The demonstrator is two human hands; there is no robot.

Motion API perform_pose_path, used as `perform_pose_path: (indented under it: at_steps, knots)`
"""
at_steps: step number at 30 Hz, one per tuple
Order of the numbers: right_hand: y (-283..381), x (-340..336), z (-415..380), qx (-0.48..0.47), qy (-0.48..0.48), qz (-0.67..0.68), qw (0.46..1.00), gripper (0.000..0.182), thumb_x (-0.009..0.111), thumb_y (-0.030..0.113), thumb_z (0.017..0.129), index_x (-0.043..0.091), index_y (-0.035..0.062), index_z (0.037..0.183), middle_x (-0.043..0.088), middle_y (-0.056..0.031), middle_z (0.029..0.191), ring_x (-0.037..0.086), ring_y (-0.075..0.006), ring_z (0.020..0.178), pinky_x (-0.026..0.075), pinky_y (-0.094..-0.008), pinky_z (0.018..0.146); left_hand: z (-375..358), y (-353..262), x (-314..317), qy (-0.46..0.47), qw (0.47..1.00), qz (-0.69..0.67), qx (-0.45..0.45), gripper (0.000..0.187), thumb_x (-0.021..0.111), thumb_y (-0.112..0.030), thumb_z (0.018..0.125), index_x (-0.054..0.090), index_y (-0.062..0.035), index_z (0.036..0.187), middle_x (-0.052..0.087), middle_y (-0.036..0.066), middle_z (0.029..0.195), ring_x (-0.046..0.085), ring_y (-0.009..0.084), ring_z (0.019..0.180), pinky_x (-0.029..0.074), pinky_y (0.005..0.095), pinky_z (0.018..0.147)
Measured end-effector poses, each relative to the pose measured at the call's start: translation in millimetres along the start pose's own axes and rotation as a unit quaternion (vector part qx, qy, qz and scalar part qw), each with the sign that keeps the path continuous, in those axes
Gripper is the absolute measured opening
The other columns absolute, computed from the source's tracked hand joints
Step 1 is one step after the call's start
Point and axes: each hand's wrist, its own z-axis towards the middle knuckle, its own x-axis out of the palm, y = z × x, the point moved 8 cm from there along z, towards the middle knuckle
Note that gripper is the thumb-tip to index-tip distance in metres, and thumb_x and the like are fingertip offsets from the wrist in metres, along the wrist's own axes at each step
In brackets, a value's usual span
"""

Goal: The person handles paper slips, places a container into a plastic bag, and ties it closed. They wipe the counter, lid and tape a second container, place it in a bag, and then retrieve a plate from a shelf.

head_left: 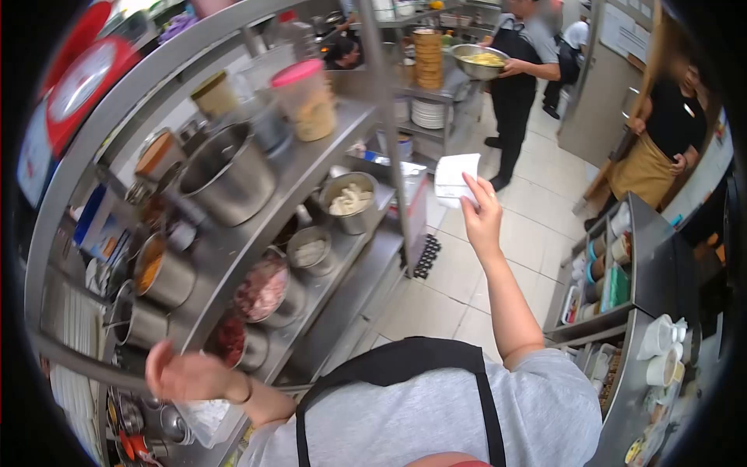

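Note:
Raised in front of me at arm's length, my right hand (pixel 484 210) pinches a small white paper slip (pixel 457 180), perhaps a receipt, between thumb and fingers. Faint printed lines show on the paper. My left hand (pixel 188 375) is low on the left, slightly blurred, with its fingers apart and nothing visible in it. It is nearest the metal shelf edge and a clear plastic container (pixel 208 420) with white contents. Past that hand stand metal pots, among them one of raw red meat (pixel 233 342) and one of paler pink meat (pixel 263 288).
A steel shelf rack (pixel 311 128) with pots and tubs runs along my left. Ahead, a person in a black apron (pixel 513 86) carries a metal bowl (pixel 480 62) over the tiled floor. Another person (pixel 673 117) stands at right, behind a low counter (pixel 661 249) with containers.

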Motion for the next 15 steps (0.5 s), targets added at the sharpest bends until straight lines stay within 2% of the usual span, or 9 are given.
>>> perform_pose_path:
  at_steps: [1, 2, 3, 5, 7, 9, 12, 14, 15]
  knots:
    - [-13.1, -12.0, 11.0, 0.032, 0.007, 0.029, 0.999, 0.037, 0.052, -0.009, 0.073, 0.058, 0.0046, 0.107, 0.053, -0.0114, 0.103, 0.054, -0.0155, 0.087, 0.044, -0.0231, 0.070, -39.4, 7.9, 47.2, 0.054, 0.993, -0.008, -0.103, 0.028, 0.040, -0.021, 0.087, 0.045, 0.0056, 0.096, 0.054, 0.017, 0.084, 0.053, 0.0249, 0.073, 0.046, 0.0327, 0.067]
    - [-23.1, -24.3, 17.6, 0.037, 0.001, 0.018, 0.999, 0.037, 0.052, -0.009, 0.073, 0.058, 0.0046, 0.107, 0.053, -0.0114, 0.103, 0.054, -0.0155, 0.087, 0.044, -0.0231, 0.070, -81.1, 11.9, 106.3, 0.126, 0.946, -0.102, -0.282, 0.023, 0.043, -0.014, 0.086, 0.046, 0.0051, 0.100, 0.055, 0.016, 0.087, 0.055, 0.0209, 0.075, 0.046, 0.0288, 0.067]
    - [-31.0, -27.4, 23.5, 0.027, 0.038, 0.090, 0.995, 0.037, 0.052, -0.008, 0.073, 0.058, 0.0052, 0.107, 0.054, -0.0105, 0.102, 0.054, -0.0143, 0.087, 0.043, -0.0227, 0.071, -126.9, 8.6, 155.0, 0.264, 0.880, -0.075, -0.387, 0.024, 0.048, -0.009, 0.085, 0.047, 0.0040, 0.106, 0.056, 0.016, 0.092, 0.056, 0.0179, 0.076, 0.046, 0.0266, 0.067]
    - [-47.9, -32.1, 28.4, 0.047, 0.128, 0.175, 0.975, 0.035, 0.053, -0.006, 0.074, 0.059, 0.0062, 0.106, 0.055, -0.0092, 0.100, 0.054, -0.0139, 0.086, 0.042, -0.0230, 0.073, -219.9, -11.6, 239.9, 0.423, 0.716, -0.263, -0.489, 0.037, 0.054, -0.016, 0.085, 0.044, 0.0012, 0.116, 0.056, 0.014, 0.101, 0.057, 0.0168, 0.081, 0.047, 0.0268, 0.069]
    - [-64.6, -37.0, 26.9, 0.077, 0.178, 0.184, 0.964, 0.033, 0.053, -0.005, 0.075, 0.060, 0.0067, 0.104, 0.057, -0.0087, 0.098, 0.054, -0.0147, 0.085, 0.042, -0.0237, 0.074, -296.0, -43.7, 294.4, 0.462, 0.577, -0.355, -0.573, 0.044, 0.055, -0.022, 0.084, 0.040, -0.0003, 0.120, 0.055, 0.014, 0.106, 0.057, 0.0175, 0.087, 0.048, 0.0270, 0.070]
    - [-83.8, -28.3, 28.6, 0.082, 0.292, 0.137, 0.943, 0.027, 0.053, -0.003, 0.075, 0.063, 0.0067, 0.098, 0.059, -0.0082, 0.093, 0.056, -0.0180, 0.084, 0.043, -0.0255, 0.073, -343.3, -69.9, 334.4, 0.478, 0.481, -0.389, -0.624, 0.054, 0.055, -0.032, 0.084, 0.036, -0.0009, 0.124, 0.051, 0.017, 0.113, 0.056, 0.0216, 0.093, 0.049, 0.0275, 0.073]
    - [-148.5, -42.9, 95.0, -0.048, 0.202, -0.002, 0.978, 0.027, 0.051, -0.006, 0.074, 0.064, 0.0047, 0.096, 0.057, -0.0079, 0.086, 0.055, -0.0148, 0.081, 0.043, -0.0250, 0.070, -377.9, -84.1, 384.8, 0.496, 0.482, -0.375, -0.617, 0.048, 0.057, -0.024, 0.083, 0.040, -0.0015, 0.121, 0.052, 0.013, 0.112, 0.054, 0.0189, 0.095, 0.045, 0.0275, 0.077]
    - [-224.6, -53.9, 167.0, -0.016, 0.117, -0.016, 0.993, 0.030, 0.047, -0.005, 0.073, 0.060, 0.0027, 0.100, 0.060, -0.0132, 0.092, 0.057, -0.0189, 0.084, 0.045, -0.0305, 0.074, -370.7, -90.5, 418.0, 0.499, 0.488, -0.375, -0.610, 0.044, 0.058, -0.021, 0.082, 0.044, -0.0014, 0.118, 0.053, 0.011, 0.111, 0.053, 0.0177, 0.097, 0.042, 0.0283, 0.080]
    - [-275.0, -57.2, 203.0, 0.048, 0.113, 0.002, 0.992, 0.041, 0.048, -0.008, 0.070, 0.057, 0.0047, 0.108, 0.054, -0.0060, 0.099, 0.054, -0.0156, 0.083, 0.045, -0.0246, 0.074, -340.0, -98.2, 437.1, 0.510, 0.569, -0.413, -0.495, 0.041, 0.060, -0.021, 0.080, 0.048, -0.0011, 0.114, 0.054, 0.012, 0.110, 0.053, 0.0192, 0.096, 0.041, 0.0298, 0.080]
